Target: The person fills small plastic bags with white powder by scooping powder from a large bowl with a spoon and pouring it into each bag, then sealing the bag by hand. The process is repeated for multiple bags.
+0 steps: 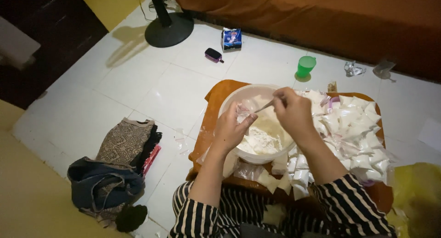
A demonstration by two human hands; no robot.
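Centre of frame: the right hand (294, 113) gripped a spoon (265, 107), its long axis slanting down-left over the bowl (229, 102) of flour (264, 139); the left hand (229, 127) pinched a small plastic bag (242, 113) at its tip.

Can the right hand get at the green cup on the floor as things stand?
Probably yes: the green cup stands apart on bare tile beyond the bowl, nothing between, though the right hand holds a spoon.

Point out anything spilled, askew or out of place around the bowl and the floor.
Nothing looks spilled from the bowl. Odd bits: crumpled clear wrappers lie loose on the tiles by the green cup, and clothes sit in a heap on the floor.
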